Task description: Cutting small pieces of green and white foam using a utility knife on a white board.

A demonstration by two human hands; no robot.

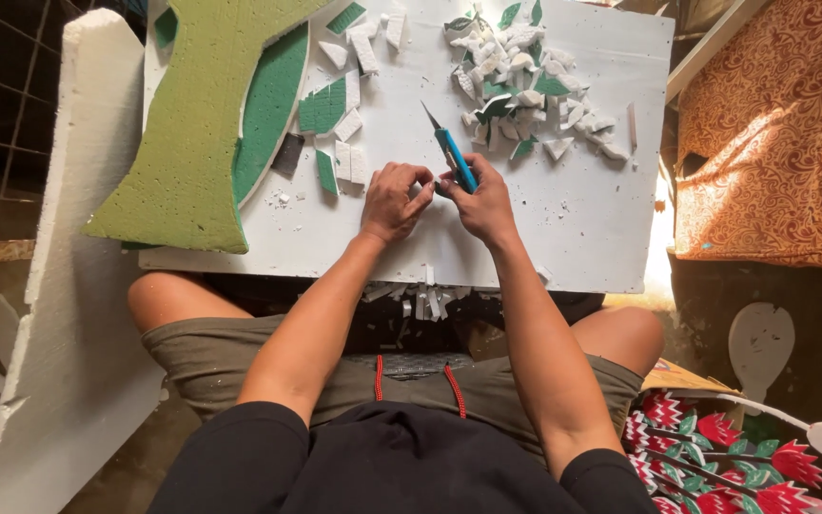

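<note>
Black-sleeved arms reached to a white foam board across the lap; the right hand gripped a blue-handled craft knife, blade up, while the left hand curled, pinching something unclear; foam scraps lay beyond

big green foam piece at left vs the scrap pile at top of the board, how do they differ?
The green foam piece is one large curved slab that overhangs the white board; the scrap pile is many small chips heaped wholly on it. The slab's face is all light green; the scraps are mostly white with some darker green faces. Both look like cut foam.
</note>
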